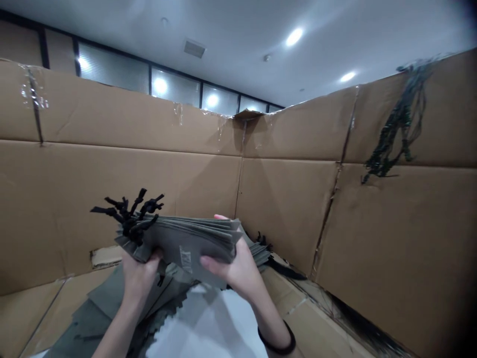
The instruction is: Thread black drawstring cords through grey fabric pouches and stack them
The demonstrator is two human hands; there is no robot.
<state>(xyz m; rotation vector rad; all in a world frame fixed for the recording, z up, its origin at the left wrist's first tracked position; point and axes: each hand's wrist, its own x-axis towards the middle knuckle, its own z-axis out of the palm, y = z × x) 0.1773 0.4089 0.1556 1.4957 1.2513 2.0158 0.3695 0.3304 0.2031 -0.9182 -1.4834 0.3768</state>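
Note:
Both hands hold up a thick stack of grey flat bags (186, 238) whose black knotted cords (128, 211) stick out at the stack's left end. My left hand (139, 273) grips the stack from below near the cords. At the right end, my right hand (236, 268) clamps it with the thumb in front and the fingers behind. More grey bags (100, 303) lie spread underneath on the cardboard floor. A black band (278, 343) circles my right wrist.
Tall cardboard walls (122, 164) enclose the space on three sides. A bundle of black cords (398, 124) hangs over the right wall. White sheets (212, 328) with zigzag edges lie below my arms. More grey bags (261, 251) and black cords (357, 323) lie by the right wall.

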